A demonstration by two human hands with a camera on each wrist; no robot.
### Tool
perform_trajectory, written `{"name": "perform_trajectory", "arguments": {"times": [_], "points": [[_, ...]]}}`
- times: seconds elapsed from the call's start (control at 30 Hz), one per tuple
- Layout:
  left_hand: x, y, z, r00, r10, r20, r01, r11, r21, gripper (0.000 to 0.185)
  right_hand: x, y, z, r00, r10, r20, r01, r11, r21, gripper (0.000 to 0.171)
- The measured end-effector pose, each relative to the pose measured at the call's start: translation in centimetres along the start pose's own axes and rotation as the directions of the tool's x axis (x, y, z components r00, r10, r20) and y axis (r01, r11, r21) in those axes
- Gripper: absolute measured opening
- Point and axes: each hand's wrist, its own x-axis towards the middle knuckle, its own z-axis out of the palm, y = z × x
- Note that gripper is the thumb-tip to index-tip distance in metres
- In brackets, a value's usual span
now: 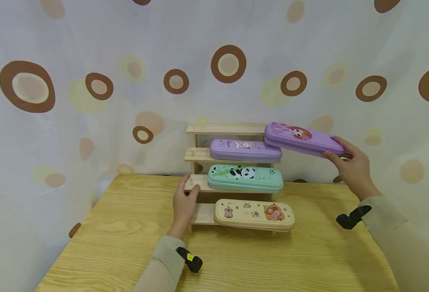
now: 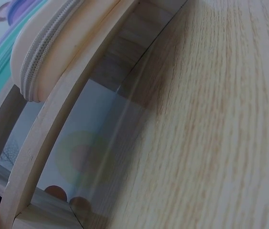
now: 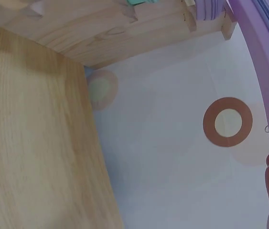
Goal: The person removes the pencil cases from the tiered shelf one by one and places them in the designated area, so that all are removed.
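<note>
Purple pencil case (image 1: 303, 139), tilted, beside wooden rack's (image 1: 226, 129) top tier

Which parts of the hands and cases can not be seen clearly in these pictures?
- Left hand: head view shows only its back; fingertips hidden behind the rack. Left wrist view cuts it off at the corner.
- Right hand: right wrist view shows only a fingertip at the edge.
- Purple case: underside hidden in head view.

A wooden table (image 1: 126, 243) stands before a spotted curtain (image 1: 90, 61).
</note>
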Motion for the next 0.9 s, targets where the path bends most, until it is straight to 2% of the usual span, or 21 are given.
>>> {"name": "perform_trajectory", "arguments": {"times": [0.17, 0.53, 0.7, 0.9], "points": [[0.1, -0.1, 0.0, 1.000, 0.016, 0.005, -0.016, 1.000, -0.001, 0.047, -0.9, 1.1, -0.7, 1.000, -0.011, -0.010, 0.012, 0.998, 0.066, 0.058], [0.1, -0.2, 0.1, 1.000, 0.007, 0.005, -0.007, 1.000, 0.002, 0.047, -3.0, 3.7, -2.2, 0.996, 0.011, -0.094, -0.012, 1.000, -0.012, 0.057], [0.1, -0.2, 0.1, 1.000, 0.022, 0.009, -0.022, 1.000, -0.003, 0.047, -3.9, 5.3, -2.7, 0.991, 0.047, -0.123, -0.052, 0.998, -0.033, 0.058], [0.1, -0.3, 0.0, 1.000, 0.020, 0.009, -0.020, 1.000, -0.007, 0.047, -4.7, 7.5, -2.8, 0.987, 0.122, -0.108, -0.129, 0.990, -0.062, 0.061]]}}
